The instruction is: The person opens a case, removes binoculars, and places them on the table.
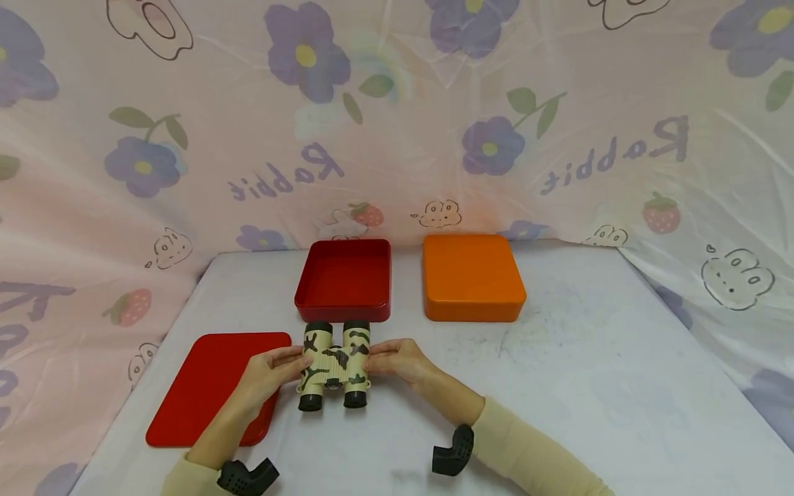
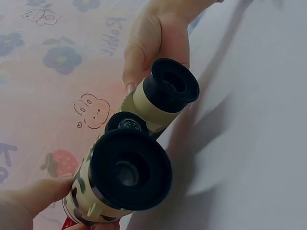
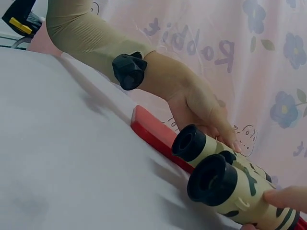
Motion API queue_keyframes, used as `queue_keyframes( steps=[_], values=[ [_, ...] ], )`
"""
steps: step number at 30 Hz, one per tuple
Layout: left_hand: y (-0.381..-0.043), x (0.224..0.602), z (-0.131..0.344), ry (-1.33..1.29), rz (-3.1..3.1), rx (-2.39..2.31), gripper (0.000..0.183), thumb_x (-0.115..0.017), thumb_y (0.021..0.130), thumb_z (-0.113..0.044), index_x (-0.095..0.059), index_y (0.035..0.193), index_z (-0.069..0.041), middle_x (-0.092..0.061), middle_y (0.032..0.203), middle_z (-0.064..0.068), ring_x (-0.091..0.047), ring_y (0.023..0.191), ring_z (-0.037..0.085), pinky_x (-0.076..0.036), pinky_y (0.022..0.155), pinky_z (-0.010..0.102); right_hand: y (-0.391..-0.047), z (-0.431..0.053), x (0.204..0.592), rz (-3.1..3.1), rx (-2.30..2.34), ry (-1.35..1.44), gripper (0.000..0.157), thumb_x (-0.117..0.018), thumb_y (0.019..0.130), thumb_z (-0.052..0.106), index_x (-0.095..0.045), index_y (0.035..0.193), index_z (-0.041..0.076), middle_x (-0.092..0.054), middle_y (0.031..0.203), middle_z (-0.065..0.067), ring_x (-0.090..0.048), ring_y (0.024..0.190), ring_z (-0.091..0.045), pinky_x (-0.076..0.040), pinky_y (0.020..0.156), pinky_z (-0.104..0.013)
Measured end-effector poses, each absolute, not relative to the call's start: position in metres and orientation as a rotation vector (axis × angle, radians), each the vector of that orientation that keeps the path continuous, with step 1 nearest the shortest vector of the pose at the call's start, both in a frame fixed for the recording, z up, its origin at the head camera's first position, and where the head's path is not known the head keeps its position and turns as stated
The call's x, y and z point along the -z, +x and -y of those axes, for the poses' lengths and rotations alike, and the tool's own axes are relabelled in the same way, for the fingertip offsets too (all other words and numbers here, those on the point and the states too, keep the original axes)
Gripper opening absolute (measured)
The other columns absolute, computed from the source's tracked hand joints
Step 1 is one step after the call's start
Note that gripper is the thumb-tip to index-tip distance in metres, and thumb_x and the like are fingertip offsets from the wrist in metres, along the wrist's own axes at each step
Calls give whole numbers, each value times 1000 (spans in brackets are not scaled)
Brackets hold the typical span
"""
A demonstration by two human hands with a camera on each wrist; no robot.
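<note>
A pair of camouflage binoculars [image 1: 335,365] is held between both hands, its black eyepieces facing the person. My left hand [image 1: 269,372] grips the left barrel from the side, thumb on top and fingers beneath. On the right barrel, my right hand [image 1: 403,362] has the same kind of grip. In the left wrist view the binoculars [image 2: 127,165] stand above their shadow on the white table. Just beyond their front lenses sits an open red box [image 1: 344,313]. A flat red lid [image 1: 211,386] lies under my left forearm.
An orange box [image 1: 474,279] stands at the back right, beside the red box. The white table [image 1: 589,393] ends at a patterned curtain [image 1: 397,138] behind and on the sides. A black wrist camera [image 1: 453,451] sits on the right wrist.
</note>
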State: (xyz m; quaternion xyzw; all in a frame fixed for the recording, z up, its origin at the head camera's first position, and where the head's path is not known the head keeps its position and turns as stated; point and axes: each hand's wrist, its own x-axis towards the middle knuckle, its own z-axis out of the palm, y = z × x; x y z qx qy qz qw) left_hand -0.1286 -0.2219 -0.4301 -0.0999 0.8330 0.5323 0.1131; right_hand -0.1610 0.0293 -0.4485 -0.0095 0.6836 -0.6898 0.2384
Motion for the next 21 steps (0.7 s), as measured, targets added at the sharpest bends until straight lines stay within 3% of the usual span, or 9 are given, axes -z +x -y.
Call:
queue_keyframes(
  steps=[5,12,21],
  values=[
    [-128,433,221,-280,-2450,-1538,59,-68,89,-35,-54,133,2,-66,125,20,-70,95,12,-57,93,35,-161,-30,451,-1894,1854,-13,36,-73,82,4,-64,113,-11,-74,102,-21,-71,78,-11,-59,86,-33],
    [-127,440,223,-249,-2484,-1455,59,-66,90,-37,-54,133,1,-66,125,19,-70,94,15,-53,100,44,-161,-28,457,-1894,1810,15,32,-74,80,4,-66,108,-10,-75,96,-20,-71,74,-11,-60,81,-33],
    [-125,445,223,-249,-2486,-1446,59,-67,89,-37,-55,132,2,-65,126,20,-69,101,17,-56,95,38,-158,-26,459,-1890,1782,9,32,-73,81,3,-64,108,-11,-74,97,-21,-73,75,-17,-60,81,-36]
  ],
)
